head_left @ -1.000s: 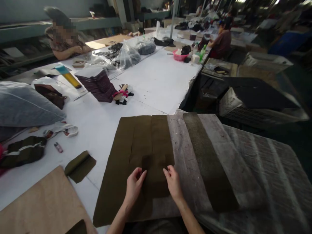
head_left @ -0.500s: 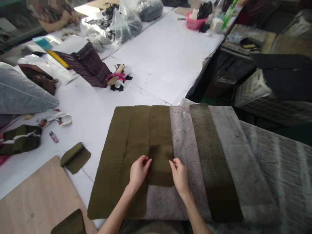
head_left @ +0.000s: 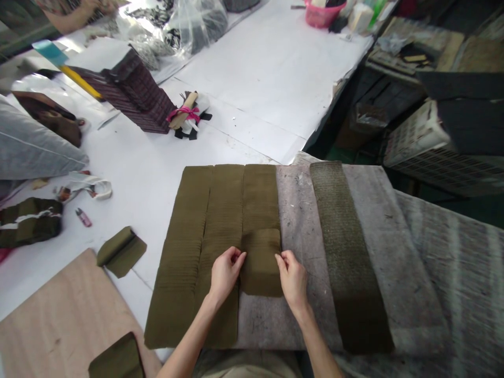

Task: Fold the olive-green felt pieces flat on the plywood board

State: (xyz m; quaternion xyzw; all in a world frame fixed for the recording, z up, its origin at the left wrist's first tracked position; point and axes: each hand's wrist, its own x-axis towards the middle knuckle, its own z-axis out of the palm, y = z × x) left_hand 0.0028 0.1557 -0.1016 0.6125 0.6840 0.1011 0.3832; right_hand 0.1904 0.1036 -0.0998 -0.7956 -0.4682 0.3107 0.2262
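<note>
Both hands pinch opposite side edges of an olive-green fabric piece (head_left: 260, 268), the lowest in a column of overlapping pieces. My left hand (head_left: 226, 275) has its thumb and forefinger closed on the left edge. On the right edge, my right hand (head_left: 292, 275) is closed the same way. Left of them, two longer columns of overlapping olive pieces (head_left: 183, 252) lie side by side on a stained grey board (head_left: 303, 226). Farther right on that board runs a strip of very closely overlapped olive pieces (head_left: 352, 252).
At left are a plywood board (head_left: 51, 310), a folded olive piece (head_left: 122, 252) and small thread snips (head_left: 83, 217). A tall maroon stack (head_left: 134, 92) stands beyond, beside a tied bundle of scraps (head_left: 187, 115). A pink basket (head_left: 323, 16) is at the back; another person's arm (head_left: 73, 18) shows far left.
The view has tilted slightly downward, so the far objects sit higher in the picture. Both hands stay pinched on the same fabric piece, which has hardly moved on the board.
</note>
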